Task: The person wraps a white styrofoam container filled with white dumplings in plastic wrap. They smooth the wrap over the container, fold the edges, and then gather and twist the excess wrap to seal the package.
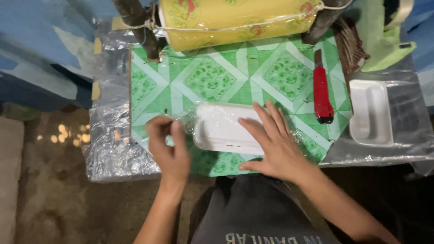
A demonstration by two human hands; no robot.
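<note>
Covering most of the low work surface, a green board (239,77) printed with white diamond shapes lies over a crinkled clear plastic sheet (108,144) that sticks out at the left and right edges. Across the far edge of the board hangs a big yellow roll of cling film (235,20), tied with string to dark posts at each end. Near the middle of the board, close to the person, sits a white foam tray (221,129) wrapped in clear film (the film bunches into a wrinkled tail at its left end). The right hand (275,144) lies flat on the tray's right half, fingers spread and pressing down on it. The left hand (169,147) is just beside the tray's left end, thumb and fingers pinched together on that bunched film. A second, bare white foam tray (370,113) rests on the plastic sheet at the right, well apart from the hands. Between the two trays lies a red utility knife (322,92), pointing away from the person.
</note>
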